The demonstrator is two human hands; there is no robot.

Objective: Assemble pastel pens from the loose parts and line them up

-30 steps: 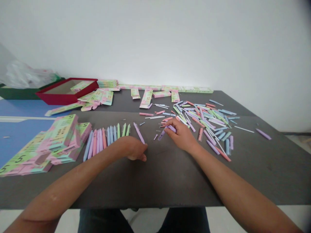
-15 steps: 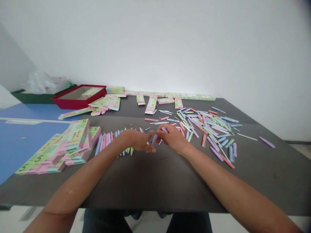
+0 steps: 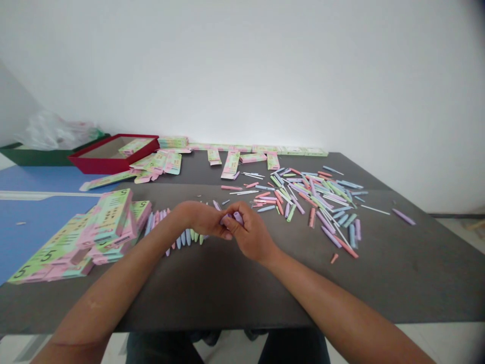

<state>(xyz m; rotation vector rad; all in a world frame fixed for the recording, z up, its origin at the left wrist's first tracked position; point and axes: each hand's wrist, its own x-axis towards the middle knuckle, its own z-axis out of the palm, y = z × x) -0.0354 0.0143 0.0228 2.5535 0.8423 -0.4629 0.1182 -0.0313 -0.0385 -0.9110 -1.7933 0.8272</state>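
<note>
Close together over the dark table, my left hand and my right hand meet at the fingertips. A purple pen piece sticks up from between the thumb and fingers of my right hand. My left fingers are closed at a second bit of purple, mostly hidden, which seems to be part of a pen. Beneath and left of my left hand lies a row of pastel pens in purple, pink, blue and green, partly covered by my wrist.
Loose pen barrels and white refills are scattered to the right. Printed cartons are stacked at left. Behind them stand a red box and a green tray with a plastic bag. More cartons line the wall.
My hands have come together, the right turning inward and the left fingers closing. A small orange piece now lies on the table by the right pile. The view has shifted slightly.
</note>
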